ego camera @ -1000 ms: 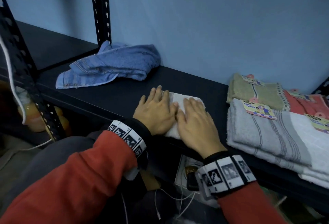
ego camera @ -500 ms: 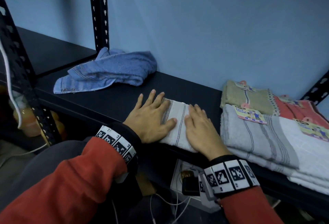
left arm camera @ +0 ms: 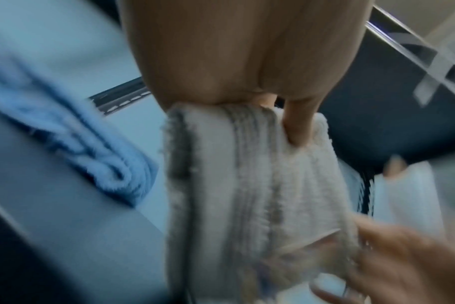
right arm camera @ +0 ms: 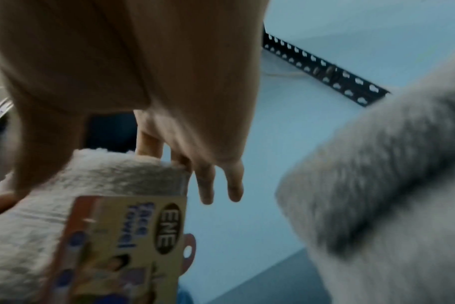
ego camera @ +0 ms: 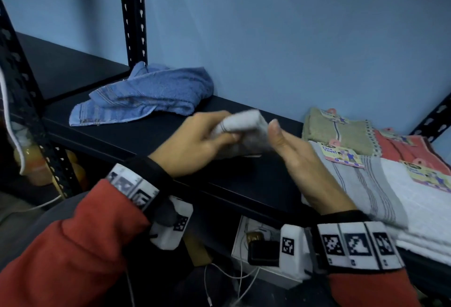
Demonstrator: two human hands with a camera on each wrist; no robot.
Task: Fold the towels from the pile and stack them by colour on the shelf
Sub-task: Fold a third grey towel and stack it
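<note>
White folded towel with grey stripes is lifted above the shelf, left hand fingers clamped round it; right hand fingers straight, flat against its other end.

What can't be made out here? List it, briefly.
- White towel, head view: stripes lost to motion blur.
- Left hand, left wrist view: most fingers hidden behind that towel.
- Grey towel stack, head view: cut off by the right edge.
- Under the shelf, head view: too dark to identify things.
</note>
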